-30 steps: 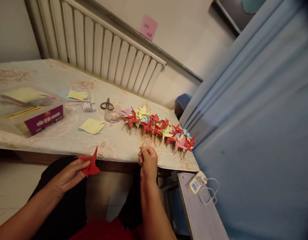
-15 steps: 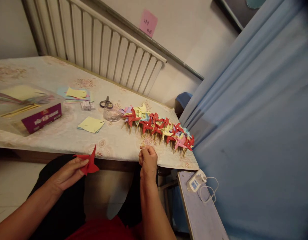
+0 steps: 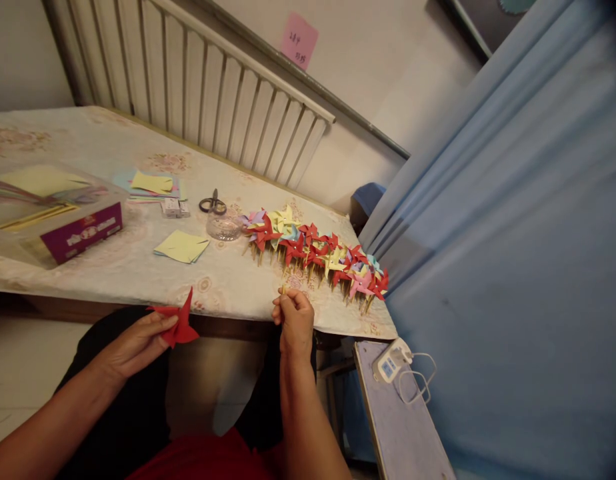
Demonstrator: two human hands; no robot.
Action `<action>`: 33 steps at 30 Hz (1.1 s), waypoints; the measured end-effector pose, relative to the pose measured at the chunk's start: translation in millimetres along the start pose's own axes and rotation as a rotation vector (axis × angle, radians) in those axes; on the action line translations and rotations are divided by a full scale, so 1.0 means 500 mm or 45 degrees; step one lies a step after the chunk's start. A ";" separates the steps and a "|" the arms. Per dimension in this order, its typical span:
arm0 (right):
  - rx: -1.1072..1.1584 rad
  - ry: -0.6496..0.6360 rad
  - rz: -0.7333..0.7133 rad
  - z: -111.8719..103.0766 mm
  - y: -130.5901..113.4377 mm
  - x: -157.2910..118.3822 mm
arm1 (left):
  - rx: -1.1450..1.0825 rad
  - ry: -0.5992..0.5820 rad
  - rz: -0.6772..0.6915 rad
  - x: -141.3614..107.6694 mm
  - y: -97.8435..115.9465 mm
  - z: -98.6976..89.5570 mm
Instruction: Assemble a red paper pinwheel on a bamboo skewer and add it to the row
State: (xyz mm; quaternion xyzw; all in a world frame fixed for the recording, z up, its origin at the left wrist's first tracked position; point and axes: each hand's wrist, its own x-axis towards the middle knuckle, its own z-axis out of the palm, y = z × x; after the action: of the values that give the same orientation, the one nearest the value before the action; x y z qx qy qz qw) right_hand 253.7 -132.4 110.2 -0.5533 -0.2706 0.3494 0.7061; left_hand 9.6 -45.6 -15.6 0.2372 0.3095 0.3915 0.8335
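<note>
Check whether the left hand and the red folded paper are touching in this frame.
Touching. The head view shows the left hand pinching the red folded paper, its thumb lying over the near edge.

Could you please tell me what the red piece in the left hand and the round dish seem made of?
Red piece: probably matte paper, judging by its thin, pointed flaps. Round dish: glossy glass or clear plastic, being see-through with glints.
</note>
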 end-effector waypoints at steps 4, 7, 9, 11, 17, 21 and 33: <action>0.011 0.020 0.028 0.002 -0.004 -0.001 | 0.013 0.013 -0.015 -0.001 0.002 0.002; -0.019 0.038 0.034 0.001 -0.006 -0.002 | -0.008 0.045 -0.012 -0.001 0.001 0.002; -0.043 0.044 0.017 0.000 -0.007 -0.002 | -0.008 0.054 -0.004 0.000 0.000 0.001; -0.053 0.040 -0.003 -0.001 -0.007 -0.002 | 0.014 0.046 -0.003 0.001 -0.001 0.000; -0.018 0.010 -0.014 -0.002 -0.008 -0.005 | 0.016 0.017 0.004 0.001 -0.002 -0.003; -0.016 0.010 -0.008 -0.004 -0.008 -0.004 | 0.022 -0.009 0.007 0.001 -0.003 -0.007; 0.030 -0.010 0.032 -0.012 -0.003 0.000 | -0.019 0.006 0.000 0.003 -0.005 -0.010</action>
State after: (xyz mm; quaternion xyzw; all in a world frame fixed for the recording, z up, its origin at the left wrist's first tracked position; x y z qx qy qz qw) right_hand 258.6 -136.1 110.2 -0.5470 -0.2621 0.3636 0.7071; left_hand 8.2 -44.9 -21.2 0.2302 0.3084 0.3945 0.8344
